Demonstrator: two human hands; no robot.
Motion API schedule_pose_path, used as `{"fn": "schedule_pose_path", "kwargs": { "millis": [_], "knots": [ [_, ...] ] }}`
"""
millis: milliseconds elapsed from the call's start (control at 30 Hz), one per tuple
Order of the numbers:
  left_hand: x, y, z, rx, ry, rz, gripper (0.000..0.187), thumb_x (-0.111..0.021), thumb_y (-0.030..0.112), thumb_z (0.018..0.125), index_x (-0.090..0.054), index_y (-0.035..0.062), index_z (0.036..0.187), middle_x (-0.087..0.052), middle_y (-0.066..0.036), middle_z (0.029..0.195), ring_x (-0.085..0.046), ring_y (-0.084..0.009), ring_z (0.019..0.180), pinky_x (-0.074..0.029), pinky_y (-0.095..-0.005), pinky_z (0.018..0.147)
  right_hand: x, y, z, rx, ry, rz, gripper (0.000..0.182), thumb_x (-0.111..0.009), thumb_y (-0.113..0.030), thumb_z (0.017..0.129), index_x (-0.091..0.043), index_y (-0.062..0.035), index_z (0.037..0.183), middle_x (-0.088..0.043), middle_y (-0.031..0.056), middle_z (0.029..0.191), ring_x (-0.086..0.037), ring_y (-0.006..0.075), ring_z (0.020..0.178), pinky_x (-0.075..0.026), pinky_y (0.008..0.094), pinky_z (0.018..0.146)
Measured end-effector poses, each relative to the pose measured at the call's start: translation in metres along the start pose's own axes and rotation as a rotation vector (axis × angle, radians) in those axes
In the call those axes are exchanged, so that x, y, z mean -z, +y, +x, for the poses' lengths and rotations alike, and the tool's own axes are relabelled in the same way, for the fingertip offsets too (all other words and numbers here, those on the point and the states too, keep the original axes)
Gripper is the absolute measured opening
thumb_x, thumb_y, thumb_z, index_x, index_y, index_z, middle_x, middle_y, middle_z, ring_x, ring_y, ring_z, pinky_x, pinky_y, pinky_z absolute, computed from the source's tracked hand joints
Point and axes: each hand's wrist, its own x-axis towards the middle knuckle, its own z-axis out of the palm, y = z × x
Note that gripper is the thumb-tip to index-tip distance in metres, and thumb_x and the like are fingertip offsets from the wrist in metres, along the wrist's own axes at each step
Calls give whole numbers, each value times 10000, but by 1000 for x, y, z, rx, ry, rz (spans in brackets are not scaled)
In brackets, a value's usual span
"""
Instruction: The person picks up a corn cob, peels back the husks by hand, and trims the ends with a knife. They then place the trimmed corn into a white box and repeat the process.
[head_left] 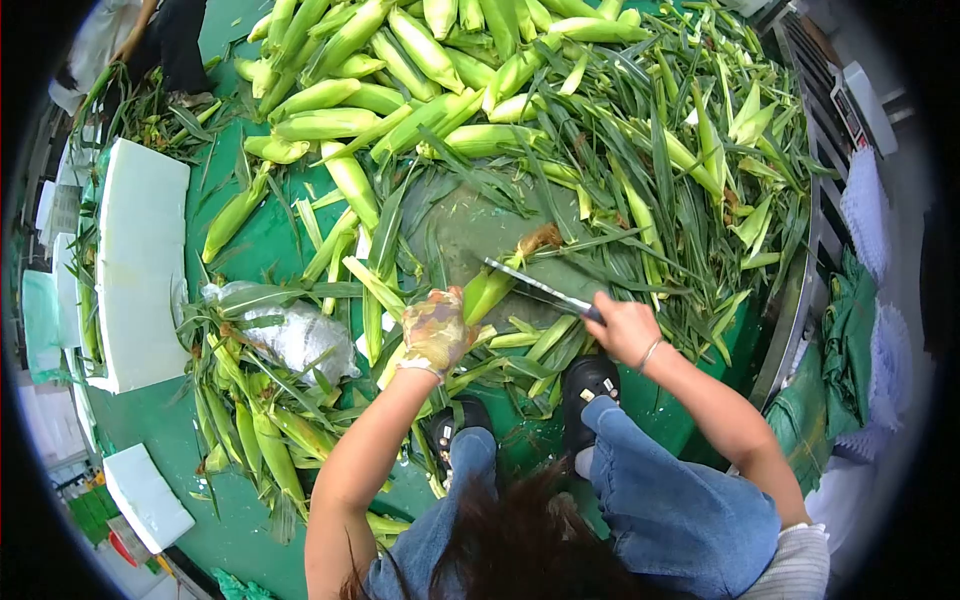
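Observation:
My left hand [437,332], in a stained, patterned glove, is wrapped round a green-husked corn cob [487,292] whose brown silk end points up and to the right. My bare right hand [625,328], with a bracelet at the wrist, grips the dark handle of a knife [545,289]. The blade points up-left and lies close to the cob's far end; whether it touches cannot be made out. Cut leaves and husks [540,345] lie around and below both hands.
A large pile of corn [420,60] fills the back, with loose leaves [660,150] at the right. White foam boxes [145,265] stand left, near a clear plastic bag [300,335]. More cobs [265,435] lie front left. Another person [180,45] is at the back left. A metal railing runs right.

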Motion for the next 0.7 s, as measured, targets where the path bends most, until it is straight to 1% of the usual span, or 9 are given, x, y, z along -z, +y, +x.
{"fn": "schedule_pose_path", "kwargs": {
  "millis": [133,267,333,400,433,500,533,633,700],
  "knots": [
    [-6,4,1,36,-15,-94,577,-707,454,750,-549,62,1143,-657,-152,1007,-670,-337,912,-515,-465,776,43,-21,2,-123,212,224,276,-648,-261,894,-490,-38,856,-608,192,637,-626,392,606,-484,454,524],
    [-15,6,-1,42,30,-153,609,-718,467,728,-557,53,1145,-666,-165,1002,-669,-351,912,-517,-460,770,52,-56,-8,67,469,581,213,-687,-122,858,-494,-33,871,-579,153,607,-614,341,545,-460,382,482],
    [-6,6,1,44,39,-174,621,-720,472,721,-558,48,1145,-670,-174,1005,-668,-362,912,-519,-456,771,-8,-49,-13,73,421,597,233,-667,-186,874,-507,-17,868,-608,193,646,-628,395,604,-491,434,535],
    [4,6,2,59,-121,-294,682,-685,545,744,-554,15,1153,-651,-214,1078,-647,-355,990,-478,-461,876,-58,-30,-15,-211,48,445,293,-636,-274,890,-537,2,874,-622,245,695,-621,451,672,-503,493,609],
    [7,1,0,55,-110,-279,682,-685,545,744,-554,15,1153,-651,-214,1078,-647,-355,990,-478,-461,876,-59,-31,-18,-235,113,536,356,-607,-332,902,-564,19,860,-613,280,707,-605,481,701,-491,520,646],
    [2,-4,-11,152,-88,-879,689,-685,533,774,-557,-24,1159,-644,-204,1101,-657,-305,975,-494,-414,882,-55,-19,-9,-257,146,531,354,-613,-326,899,-570,21,846,-608,283,700,-608,476,699,-488,520,639],
    [21,-2,-14,310,-275,-1212,613,-697,429,823,-536,-23,1204,-624,-183,1117,-646,-271,980,-517,-390,871,-55,-16,-15,-295,168,528,352,-619,-321,896,-575,23,832,-603,285,692,-611,470,697,-484,519,631],
    [-1,5,-11,72,118,-2201,429,-685,181,868,-516,9,1223,-618,-145,1070,-626,-276,991,-524,-440,876,-32,-11,-15,-353,334,543,304,-650,-272,892,-566,9,812,-584,226,616,-601,379,563,-461,446,535],
    [-10,1,14,54,279,-2387,395,-695,164,868,-530,31,1201,-612,-119,1097,-592,-273,1053,-478,-453,948,9,-22,-10,-332,474,622,282,-655,-247,900,-550,0,814,-539,157,559,-546,265,476,-424,381,483]
  ]
}}
